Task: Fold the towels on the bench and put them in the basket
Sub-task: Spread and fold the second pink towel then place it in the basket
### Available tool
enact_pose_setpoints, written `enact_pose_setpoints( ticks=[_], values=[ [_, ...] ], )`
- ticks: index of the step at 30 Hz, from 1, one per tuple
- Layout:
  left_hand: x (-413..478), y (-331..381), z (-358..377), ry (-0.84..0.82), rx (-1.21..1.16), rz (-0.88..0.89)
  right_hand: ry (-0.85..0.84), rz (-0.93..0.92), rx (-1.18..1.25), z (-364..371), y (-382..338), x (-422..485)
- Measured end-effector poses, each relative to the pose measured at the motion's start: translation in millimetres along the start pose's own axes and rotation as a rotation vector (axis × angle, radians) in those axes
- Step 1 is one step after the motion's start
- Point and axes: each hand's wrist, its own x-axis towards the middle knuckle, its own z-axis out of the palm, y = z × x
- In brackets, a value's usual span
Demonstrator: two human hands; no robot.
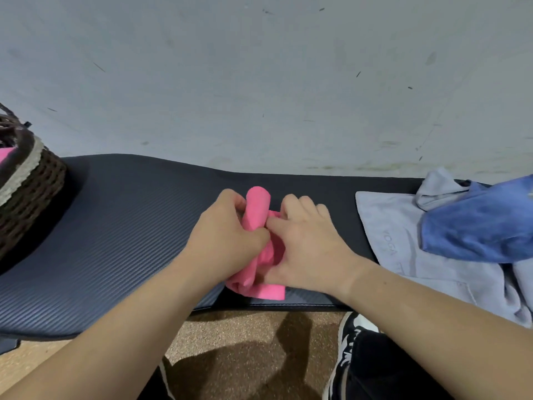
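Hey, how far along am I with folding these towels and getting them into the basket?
Done: something pink shows inside the basket, perhaps one towel. In hand: the left hand and right hand both grip the pink towel, partly folded on the bench. Left: the grey towel and the blue towel lie unfolded at the right.

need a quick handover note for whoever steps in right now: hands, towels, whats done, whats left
Left hand and right hand: both grip the pink towel, partly folded and bunched, mid-bench.
Basket: at the bench's left end, with a pink cloth showing inside.
Grey towel and blue towel: unfolded at the right end, blue lying on grey.
Left to do: finish the pink towel, put it in the basket, then fold and store the other two.
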Motion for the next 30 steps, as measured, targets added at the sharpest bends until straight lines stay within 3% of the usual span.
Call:
enact_pose_setpoints(
  ticks=[5, 10, 18, 24, 30],
  values=[
    [-3.4, 19.0, 15.7, 0.011, 0.067, 0.117, -0.257, 0.247, 0.865, -13.1, 30.0, 3.7],
    [-8.8, 18.5, 32.8, -0.062, 0.243, 0.249, -0.301, 0.492, 1.289, -13.2, 46.2, 5.5],
    [-9.8, 11.5, 27.3, -0.222, 0.208, 0.243, -0.189, 0.589, 1.202, -11.8, 42.5, 5.9],
    [-10.3, -1.0, 7.0, -0.213, 0.338, 0.043, -0.201, 0.619, 1.123, -9.4, 41.6, 10.1],
    [-16.6, -6.4, 0.1, -0.361, -0.031, -0.012, -0.241, 0.568, 1.145, -7.3, 43.2, 7.0]
  ],
)
